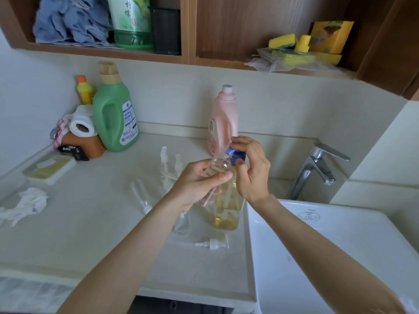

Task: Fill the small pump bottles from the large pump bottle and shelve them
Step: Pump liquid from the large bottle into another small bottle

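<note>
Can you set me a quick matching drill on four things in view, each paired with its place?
Things:
1. small clear bottle
2. green jug
3. yellow sponge
4. loose pump head

Places:
A. on the upper shelf
B. lying on the counter near the sink
C. held in the left hand
D. standing at the back left of the counter

Pairs: 1-C, 2-D, 3-A, 4-B

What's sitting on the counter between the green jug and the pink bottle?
In the head view, nothing stands between the green jug and pink bottle: only bare counter and wall.
</note>
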